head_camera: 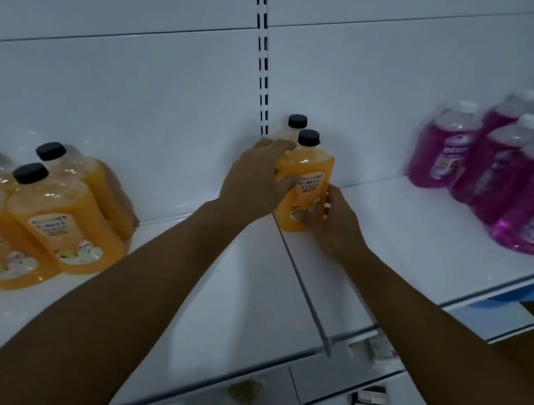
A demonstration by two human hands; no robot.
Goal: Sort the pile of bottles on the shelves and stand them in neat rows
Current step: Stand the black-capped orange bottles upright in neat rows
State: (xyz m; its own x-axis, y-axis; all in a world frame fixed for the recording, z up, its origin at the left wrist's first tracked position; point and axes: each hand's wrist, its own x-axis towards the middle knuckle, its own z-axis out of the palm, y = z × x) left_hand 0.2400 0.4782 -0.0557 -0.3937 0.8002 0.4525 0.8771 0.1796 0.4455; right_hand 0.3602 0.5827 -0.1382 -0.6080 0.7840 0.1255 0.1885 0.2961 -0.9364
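Orange bottle (304, 186), upright behind-row started: both hands' fingers (286, 184) clamped on it; orange group (42, 210) and purple group (502, 169) already stood.

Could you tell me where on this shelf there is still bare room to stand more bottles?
Bare shelf lies between the orange bottle held by the left hand and right hand and the purple bottles. Another bare patch lies between the left orange group and the divider. Both ends are crowded.
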